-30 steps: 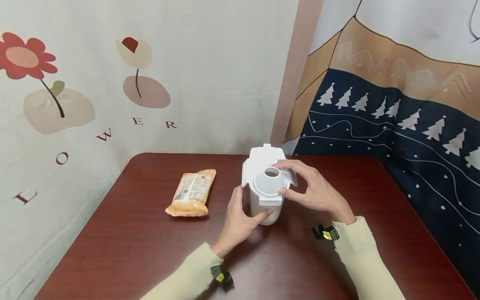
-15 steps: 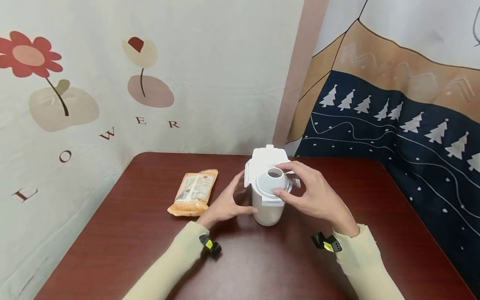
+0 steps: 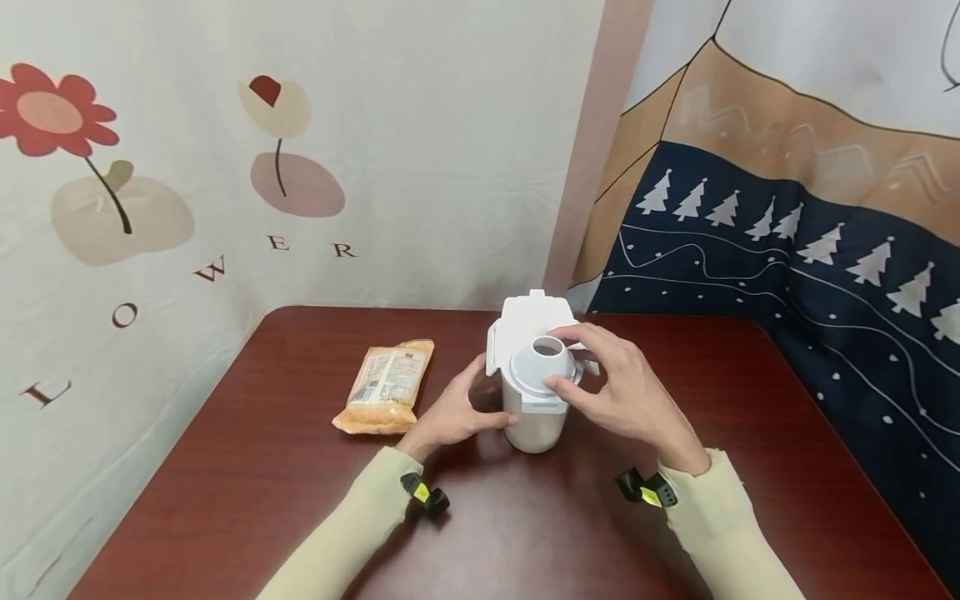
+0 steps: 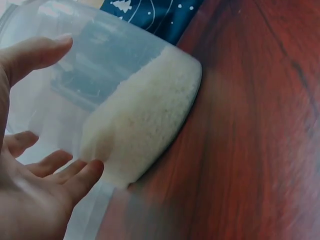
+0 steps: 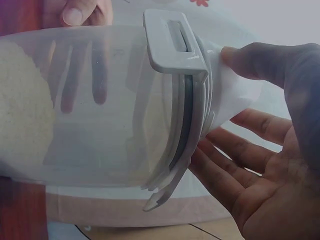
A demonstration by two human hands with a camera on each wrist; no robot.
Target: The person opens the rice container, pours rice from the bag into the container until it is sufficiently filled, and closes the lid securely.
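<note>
A translucent storage canister (image 3: pixel 534 432) stands on the table with white, rice-like grains (image 4: pixel 142 112) in its lower part. My left hand (image 3: pixel 450 414) holds its left side, thumb toward me and fingers on the far side. In the left wrist view the thumb and fingers of that hand (image 4: pixel 37 192) lie about the wall. On top sits a pale funnel-shaped piece (image 3: pixel 531 375) with a round opening. My right hand (image 3: pixel 622 387) pinches it between thumb and fingers. The right wrist view shows this white piece (image 5: pixel 232 87) against the canister's latched rim (image 5: pixel 165 42).
An orange-and-white packet (image 3: pixel 388 383) lies left of the canister on the dark red table (image 3: pixel 225 500). A flat white flap (image 3: pixel 536 310) extends at the canister's far side. Printed cloths (image 3: pixel 450 150) hang behind the table and along its right.
My left hand has shifted left and back on the canister, its thumb going from the front to the left side. The funnel-shaped piece's opening has shifted slightly right, with my right hand on it.
</note>
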